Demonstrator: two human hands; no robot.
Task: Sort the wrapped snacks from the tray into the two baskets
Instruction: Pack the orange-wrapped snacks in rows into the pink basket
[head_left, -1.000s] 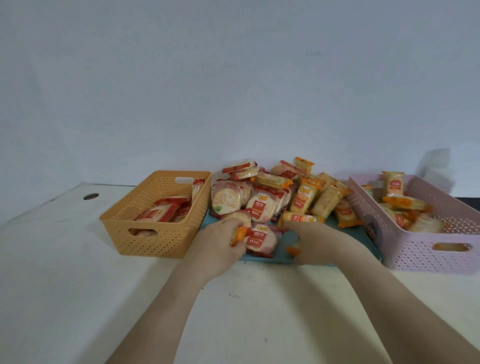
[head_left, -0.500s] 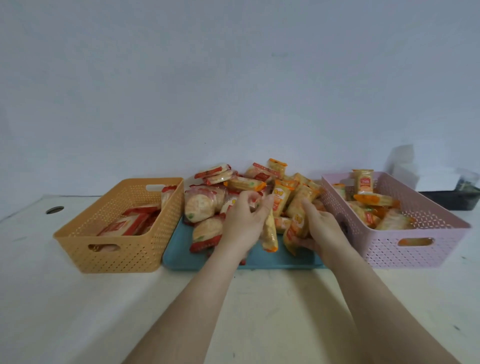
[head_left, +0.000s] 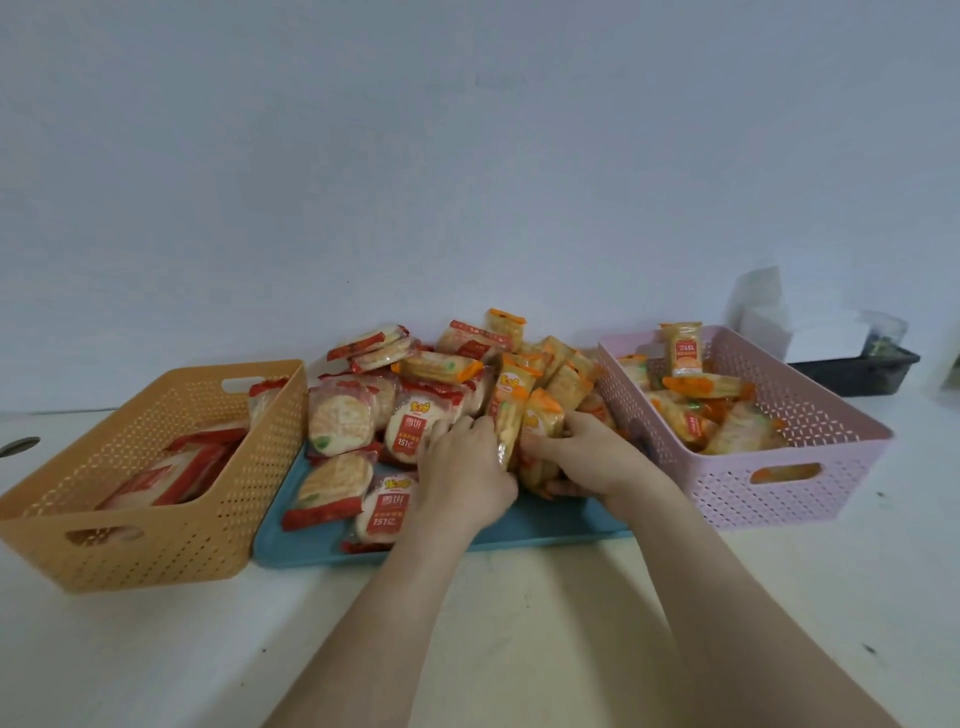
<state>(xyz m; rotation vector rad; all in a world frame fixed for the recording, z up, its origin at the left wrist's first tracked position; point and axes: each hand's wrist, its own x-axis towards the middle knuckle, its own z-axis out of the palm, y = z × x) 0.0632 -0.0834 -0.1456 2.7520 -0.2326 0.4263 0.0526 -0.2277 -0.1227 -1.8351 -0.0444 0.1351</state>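
Hands meet mid-tray: left hand (head_left: 462, 475) and right hand (head_left: 587, 457) both closed around a bunch of orange packs (head_left: 524, 421), standing on end between the palms. Exact count in the grip: can't tell.

Tray (head_left: 550, 525) sits between the baskets, still heaped. Red packs (head_left: 343, 421) mostly on its left half, orange ones right and far. Orange basket (head_left: 156, 519) on the left holds a few red packs; pink basket (head_left: 810, 467) on the right is roughly half full of orange ones.

Step, as I read it: bunch goes right, into pink.
- squeeze evenly from both sides, film looks slippery
- lift clear of the heap before swinging right, or neighbours drag along
- clear the pink rim, release low

Materials: packs are glossy crinkly film, partly see-through, pale crackers inside. Red ones hold round discs, orange ones long flat bars. Likely brittle, so no crushing. Baskets are perforated rigid plastic with handle slots; tray is smooth teal plastic with a shallow lip.
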